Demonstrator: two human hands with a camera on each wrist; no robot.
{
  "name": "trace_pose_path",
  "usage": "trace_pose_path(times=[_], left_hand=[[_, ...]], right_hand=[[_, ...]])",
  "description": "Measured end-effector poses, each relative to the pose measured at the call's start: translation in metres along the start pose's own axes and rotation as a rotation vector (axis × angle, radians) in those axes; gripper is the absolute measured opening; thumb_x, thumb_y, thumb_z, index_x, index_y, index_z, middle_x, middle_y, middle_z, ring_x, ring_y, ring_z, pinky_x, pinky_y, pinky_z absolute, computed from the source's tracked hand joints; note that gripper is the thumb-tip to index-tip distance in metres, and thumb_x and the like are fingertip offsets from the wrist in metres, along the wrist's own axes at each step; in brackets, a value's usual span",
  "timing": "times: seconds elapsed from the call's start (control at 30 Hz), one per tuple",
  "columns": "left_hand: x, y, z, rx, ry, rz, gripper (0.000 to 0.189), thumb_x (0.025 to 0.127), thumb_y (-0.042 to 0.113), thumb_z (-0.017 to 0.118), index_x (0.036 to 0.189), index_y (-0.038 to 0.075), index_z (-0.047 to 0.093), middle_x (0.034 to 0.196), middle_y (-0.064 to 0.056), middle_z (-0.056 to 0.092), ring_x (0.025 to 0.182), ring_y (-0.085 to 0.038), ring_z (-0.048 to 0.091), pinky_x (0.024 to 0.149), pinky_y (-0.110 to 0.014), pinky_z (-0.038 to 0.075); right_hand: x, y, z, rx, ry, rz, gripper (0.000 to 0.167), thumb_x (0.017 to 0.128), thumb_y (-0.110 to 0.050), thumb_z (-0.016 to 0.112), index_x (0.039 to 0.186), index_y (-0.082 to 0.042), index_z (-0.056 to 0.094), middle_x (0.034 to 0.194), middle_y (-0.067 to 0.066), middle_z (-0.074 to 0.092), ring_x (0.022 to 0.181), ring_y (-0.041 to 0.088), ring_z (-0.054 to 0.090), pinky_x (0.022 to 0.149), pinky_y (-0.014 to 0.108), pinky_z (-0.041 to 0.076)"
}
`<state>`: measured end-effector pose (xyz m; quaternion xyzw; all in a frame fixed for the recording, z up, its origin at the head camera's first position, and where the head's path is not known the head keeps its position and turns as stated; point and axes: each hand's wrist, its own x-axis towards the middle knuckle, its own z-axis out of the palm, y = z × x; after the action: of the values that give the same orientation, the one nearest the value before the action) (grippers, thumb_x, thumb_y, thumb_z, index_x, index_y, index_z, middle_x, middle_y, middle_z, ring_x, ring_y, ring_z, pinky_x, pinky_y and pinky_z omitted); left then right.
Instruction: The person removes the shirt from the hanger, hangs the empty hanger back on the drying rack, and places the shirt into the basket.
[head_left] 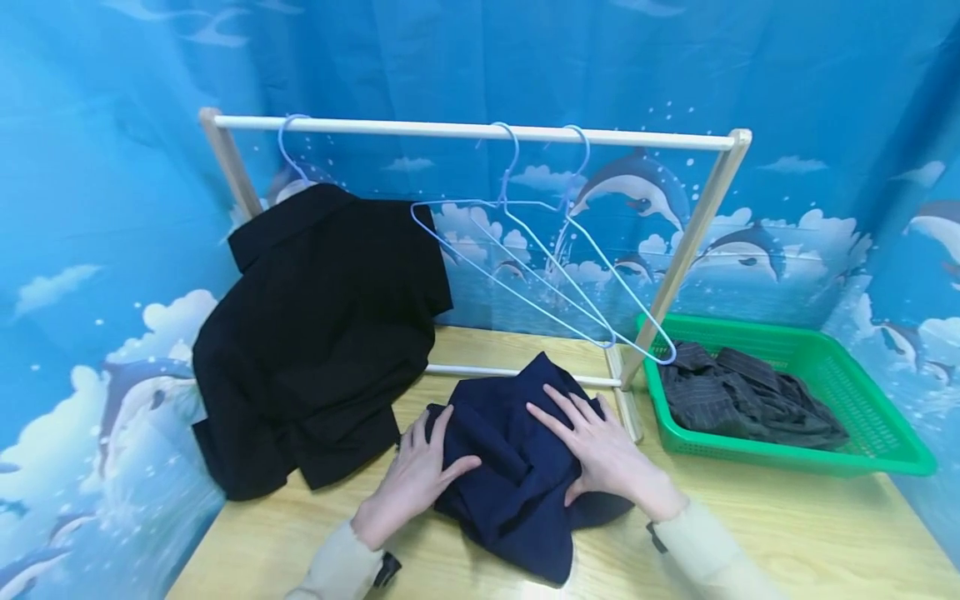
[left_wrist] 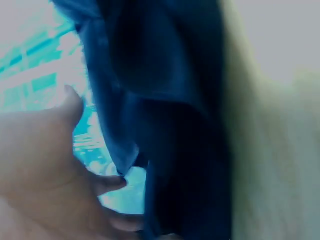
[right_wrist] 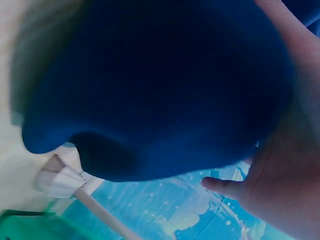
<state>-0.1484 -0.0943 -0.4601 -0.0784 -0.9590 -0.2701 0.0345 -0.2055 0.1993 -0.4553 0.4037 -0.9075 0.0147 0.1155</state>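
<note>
A crumpled navy blue garment (head_left: 510, 467) lies on the table between both hands. My left hand (head_left: 417, 467) touches its left side, thumb spread away from the other fingers. The right hand (head_left: 600, 446) rests on its right part with fingers spread. In the left wrist view the dark cloth (left_wrist: 165, 125) hangs in folds beside the hand (left_wrist: 50, 175). In the right wrist view the cloth (right_wrist: 160, 90) fills the middle, and the hand (right_wrist: 285, 165) lies along its edge. What kind of garment it is cannot be told.
A white rack (head_left: 472, 130) stands behind, with a black shirt (head_left: 322, 333) on a hanger at left and two bare hangers (head_left: 513, 225) at right. A green basket (head_left: 877, 408) on the right holds dark striped clothing (head_left: 750, 396). The wooden table (head_left: 795, 525) extends in front.
</note>
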Motion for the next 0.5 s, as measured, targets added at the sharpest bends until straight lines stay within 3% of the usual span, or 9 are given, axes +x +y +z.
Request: trace_pose_path(times=[0.1, 0.23, 0.37, 0.5], left_hand=[[0.005, 0.001, 0.011, -0.058, -0.108, -0.033, 0.096, 0.090, 0.061, 0.066, 0.160, 0.012, 0.023, 0.153, -0.039, 0.028, 0.131, -0.063, 0.039, 0.100, -0.069, 0.041], [0.016, 0.016, 0.022, -0.119, -0.198, -0.017, 0.102, 0.089, 0.064, 0.065, 0.162, 0.016, 0.014, 0.156, -0.041, 0.020, 0.131, -0.066, 0.037, 0.102, -0.071, 0.038], [0.023, 0.033, 0.031, -0.067, -0.266, 0.007, 0.113, 0.082, 0.067, 0.072, 0.163, 0.018, 0.010, 0.159, -0.039, 0.014, 0.136, -0.068, 0.028, 0.100, -0.075, 0.037], [0.028, 0.043, 0.040, 0.039, -0.282, 0.049, 0.127, 0.071, 0.064, 0.084, 0.163, 0.018, 0.010, 0.161, -0.037, 0.011, 0.137, -0.069, 0.023, 0.095, -0.081, 0.035]], right_hand=[[0.010, 0.002, 0.001, -0.024, 0.017, -0.037, 0.142, 0.039, -0.072, 0.091, 0.158, -0.018, 0.035, 0.160, 0.020, 0.034, 0.142, 0.047, 0.037, 0.105, 0.073, 0.033], [0.022, 0.003, 0.003, -0.072, 0.044, -0.075, 0.142, 0.038, -0.076, 0.089, 0.156, -0.015, 0.039, 0.152, 0.021, 0.044, 0.143, 0.047, 0.036, 0.107, 0.073, 0.030], [0.029, 0.004, 0.007, -0.116, 0.050, -0.078, 0.141, 0.039, -0.079, 0.086, 0.155, -0.013, 0.041, 0.149, 0.021, 0.049, 0.147, 0.044, 0.031, 0.111, 0.072, 0.025], [0.032, 0.005, 0.008, -0.123, 0.012, -0.095, 0.139, 0.041, -0.080, 0.086, 0.153, -0.010, 0.044, 0.155, 0.022, 0.041, 0.149, 0.043, 0.027, 0.112, 0.072, 0.022]])
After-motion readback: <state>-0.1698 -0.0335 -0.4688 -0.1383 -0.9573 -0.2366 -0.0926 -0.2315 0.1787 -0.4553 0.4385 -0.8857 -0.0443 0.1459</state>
